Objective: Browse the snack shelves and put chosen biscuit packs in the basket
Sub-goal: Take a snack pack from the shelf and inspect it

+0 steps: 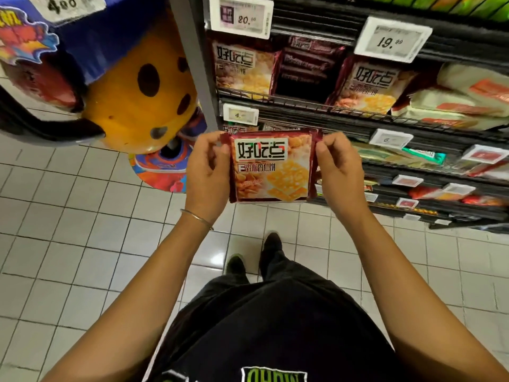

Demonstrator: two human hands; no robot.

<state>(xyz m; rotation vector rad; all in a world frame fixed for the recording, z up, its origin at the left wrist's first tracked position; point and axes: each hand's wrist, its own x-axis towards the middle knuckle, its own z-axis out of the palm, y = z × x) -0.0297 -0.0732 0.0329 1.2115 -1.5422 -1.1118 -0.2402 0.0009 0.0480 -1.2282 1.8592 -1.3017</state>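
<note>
Head view shows a red biscuit pack [271, 166] held upright between both hands, in front of the shelves [358, 111] at the right. Left hand [206, 175] pinches its left edge, right hand [340, 172] pinches its right edge. Same packs [243, 70] stand on the far shelf.

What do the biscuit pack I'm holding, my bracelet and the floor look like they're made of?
Biscuit pack: glossy printed plastic film, judging by the glare and crimped side seams. Bracelet on the left wrist: thin metal, probably, by its silvery shine. Floor: glazed pale ceramic tiles, likely, with grout lines and reflections.
</note>
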